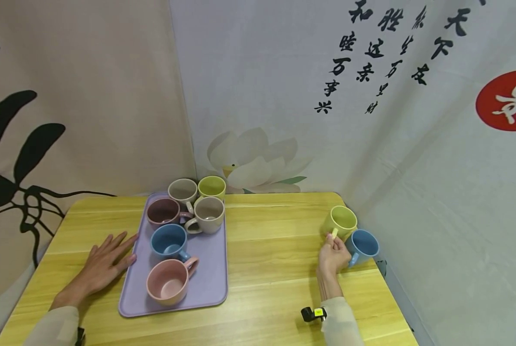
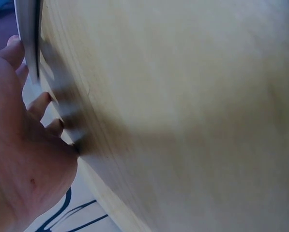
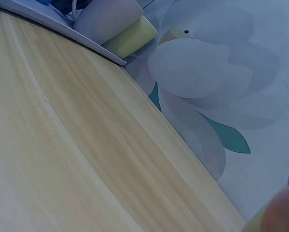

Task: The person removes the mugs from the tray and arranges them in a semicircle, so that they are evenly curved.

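My right hand point(image 1: 332, 255) pinches the handle of a yellow-green mug point(image 1: 341, 220) at the table's right side. A blue mug point(image 1: 363, 244) stands right beside it, close to my fingers. In the right wrist view only a bit of my fingers point(image 3: 282, 208) shows at the lower right corner. My left hand point(image 1: 104, 264) lies with spread fingers at the left edge of a lilac tray point(image 1: 207, 288), touching its rim. In the left wrist view, that hand point(image 2: 25, 145) is beside the tray edge, holding nothing.
The tray bears a pink mug point(image 1: 168, 282), a blue mug point(image 1: 169, 242), a mauve mug point(image 1: 163, 212), a beige mug point(image 1: 209, 215), a grey mug point(image 1: 182, 190) and a yellow-green mug point(image 1: 212, 186). Behind the wooden table point(image 1: 275, 269) hangs a printed cloth point(image 1: 262, 72).
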Motion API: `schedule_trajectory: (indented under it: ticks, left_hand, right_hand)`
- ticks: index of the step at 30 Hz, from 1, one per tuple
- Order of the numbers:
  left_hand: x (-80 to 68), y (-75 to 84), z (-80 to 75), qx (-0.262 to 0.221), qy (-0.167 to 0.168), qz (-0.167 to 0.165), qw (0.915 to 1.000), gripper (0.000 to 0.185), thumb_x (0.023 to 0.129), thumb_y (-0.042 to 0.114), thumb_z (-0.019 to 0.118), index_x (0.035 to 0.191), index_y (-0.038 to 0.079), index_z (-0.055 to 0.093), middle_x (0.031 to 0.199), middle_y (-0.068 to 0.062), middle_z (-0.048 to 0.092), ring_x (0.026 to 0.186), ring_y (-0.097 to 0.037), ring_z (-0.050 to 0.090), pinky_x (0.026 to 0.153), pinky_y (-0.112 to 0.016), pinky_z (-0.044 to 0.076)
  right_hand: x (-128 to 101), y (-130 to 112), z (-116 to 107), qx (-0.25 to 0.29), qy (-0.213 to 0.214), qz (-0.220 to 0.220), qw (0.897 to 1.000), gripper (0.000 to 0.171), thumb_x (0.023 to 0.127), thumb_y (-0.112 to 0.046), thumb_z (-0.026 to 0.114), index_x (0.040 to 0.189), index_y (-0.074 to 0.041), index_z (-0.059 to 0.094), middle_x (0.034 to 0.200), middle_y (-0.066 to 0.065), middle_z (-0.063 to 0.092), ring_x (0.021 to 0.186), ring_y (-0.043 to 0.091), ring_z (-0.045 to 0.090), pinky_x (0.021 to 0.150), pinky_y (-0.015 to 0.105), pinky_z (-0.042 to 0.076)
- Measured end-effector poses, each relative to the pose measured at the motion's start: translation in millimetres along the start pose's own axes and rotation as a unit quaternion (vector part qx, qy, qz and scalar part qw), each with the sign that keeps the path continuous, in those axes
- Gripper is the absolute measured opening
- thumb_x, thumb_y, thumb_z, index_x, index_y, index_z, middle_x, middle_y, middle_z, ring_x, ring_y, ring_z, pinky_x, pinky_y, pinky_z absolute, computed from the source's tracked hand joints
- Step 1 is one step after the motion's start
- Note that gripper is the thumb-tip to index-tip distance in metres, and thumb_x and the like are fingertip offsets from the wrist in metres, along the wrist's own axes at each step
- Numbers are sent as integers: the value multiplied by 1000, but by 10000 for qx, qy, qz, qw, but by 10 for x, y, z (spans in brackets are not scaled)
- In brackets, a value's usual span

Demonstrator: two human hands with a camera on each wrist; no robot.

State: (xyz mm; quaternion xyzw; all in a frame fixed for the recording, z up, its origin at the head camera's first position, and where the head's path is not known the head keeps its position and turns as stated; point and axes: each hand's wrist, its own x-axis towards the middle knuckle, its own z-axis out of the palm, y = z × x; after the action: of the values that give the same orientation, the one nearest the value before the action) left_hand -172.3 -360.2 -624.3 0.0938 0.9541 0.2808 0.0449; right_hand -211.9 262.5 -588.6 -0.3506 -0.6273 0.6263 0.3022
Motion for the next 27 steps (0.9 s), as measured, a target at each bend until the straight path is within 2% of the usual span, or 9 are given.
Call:
schedule_trajectory:
  ticks: [2,9,13,17,27]
  left_hand:
    - [1,-4,2,5,-6,-10,10000,70,119,48,50,180,20,29,183,-38,18,167,-73,5,128,-92,-7]
    - [0,-4,5,-40,-23,-20,10000,70,119,48,51,180,20,30,183,-38,18,167,-73,4,129,-91,-8]
    - [-2,-7,3,-57,-11,1,10000,70,119,47,51,180,20,29,184,-38,17,167,-72,3,129,-91,-10]
    - [3,-7,0,-24,-17,-9,10000,70,119,47,50,180,21,29,184,-38,17,167,-72,4,129,-91,-9]
    - [11,15,-2,14,-86,-138,9999,71,119,50,50,180,20,29,184,-38,17,168,-72,3,129,-91,-8]
  right_hand:
    - [10,15,4,-96,36,12,9999,22,110,-11,74,125,2,82,127,21,85,97,3,79,73,8,56]
    - [54,53,15,-143,128,156,9997,23,111,-13,72,127,2,82,123,17,85,88,-7,71,72,8,56]
    - [82,73,29,-51,166,191,9997,24,112,-13,71,128,3,81,130,24,82,106,14,79,74,7,56]
    - [109,96,43,-15,220,188,9996,25,112,-14,71,128,4,80,134,28,80,123,33,78,73,7,55]
    - [118,102,64,-72,230,232,9994,28,113,-16,70,133,3,79,135,26,81,131,39,76,75,6,54]
